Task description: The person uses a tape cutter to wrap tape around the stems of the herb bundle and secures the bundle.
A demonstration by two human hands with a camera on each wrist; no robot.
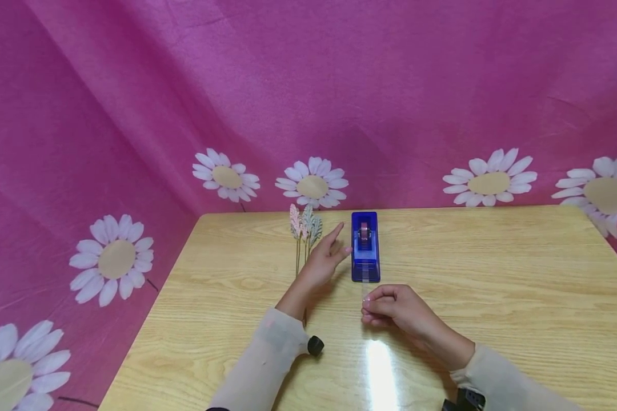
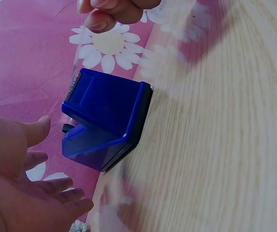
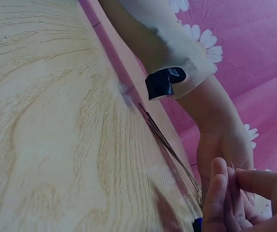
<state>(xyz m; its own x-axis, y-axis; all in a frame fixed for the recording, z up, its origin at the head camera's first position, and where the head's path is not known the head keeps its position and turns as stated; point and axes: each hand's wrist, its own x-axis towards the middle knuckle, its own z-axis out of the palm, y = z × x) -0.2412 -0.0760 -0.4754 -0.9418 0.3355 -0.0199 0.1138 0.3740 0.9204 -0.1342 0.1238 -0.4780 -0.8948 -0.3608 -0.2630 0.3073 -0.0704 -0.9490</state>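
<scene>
A blue tape dispenser [image 1: 365, 251] stands on the wooden table, a strip of clear tape [image 1: 365, 289] stretching from its near end. My right hand [image 1: 408, 311] pinches the free end of that strip between thumb and fingers, a short way in front of the dispenser. Just left of the dispenser, my left hand [image 1: 321, 265] has its fingers extended and holds nothing. In the left wrist view, the left thumb points toward the dispenser [image 2: 109, 111] and its toothed cutting edge. Whether the left thumb touches the dispenser, I cannot tell.
Artificial stems with pink and grey-green heads [image 1: 304, 222] lie left of the dispenser, partly behind the left forearm. A pink cloth [image 1: 391, 103] printed with white daisies hangs behind the table [image 1: 493, 274].
</scene>
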